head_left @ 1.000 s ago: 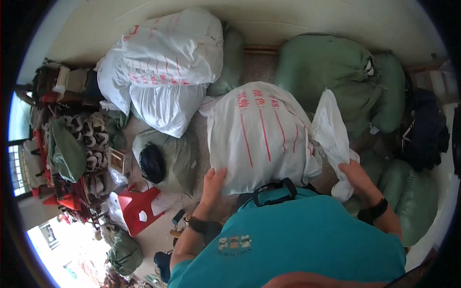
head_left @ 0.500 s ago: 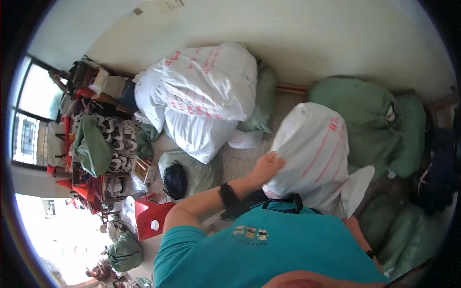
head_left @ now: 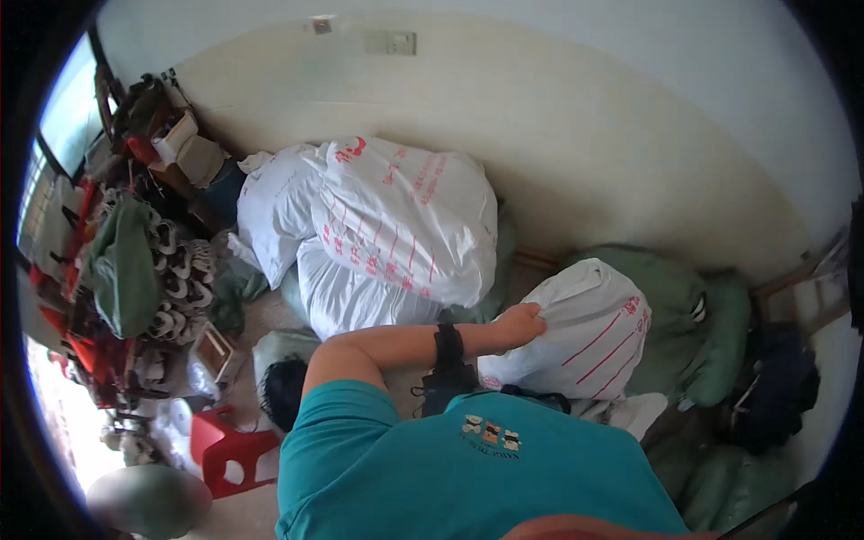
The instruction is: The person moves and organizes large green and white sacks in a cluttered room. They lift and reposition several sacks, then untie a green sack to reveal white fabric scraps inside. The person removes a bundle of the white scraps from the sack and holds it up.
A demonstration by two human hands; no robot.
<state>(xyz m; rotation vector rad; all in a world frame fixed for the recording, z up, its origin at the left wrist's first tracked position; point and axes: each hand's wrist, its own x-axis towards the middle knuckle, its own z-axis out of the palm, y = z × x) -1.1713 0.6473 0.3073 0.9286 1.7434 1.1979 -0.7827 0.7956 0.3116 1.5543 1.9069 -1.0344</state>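
My left hand (head_left: 519, 327), with a dark band on its wrist, is closed on the upper left side of a white woven sack (head_left: 585, 342) with red print. Its fingers pinch a fold of the material, and creases run from them across the sack. The sack stands upright in front of my body, its lower part hidden behind my teal shirt. Loose white material (head_left: 637, 414) sticks out at its lower right. My right hand is hidden from sight.
Big white sacks (head_left: 405, 225) are piled against the wall. Green sacks (head_left: 670, 310) lie behind and to the right, beside a dark bundle (head_left: 778, 387). On the left are a rack of shoes (head_left: 184, 274), a framed item (head_left: 214, 353) and a red stool (head_left: 225, 450).
My view has tilted up, showing more wall. My left hand keeps its hold on the white sack, which now looks lower and more slumped. My right forearm has gone out of sight.
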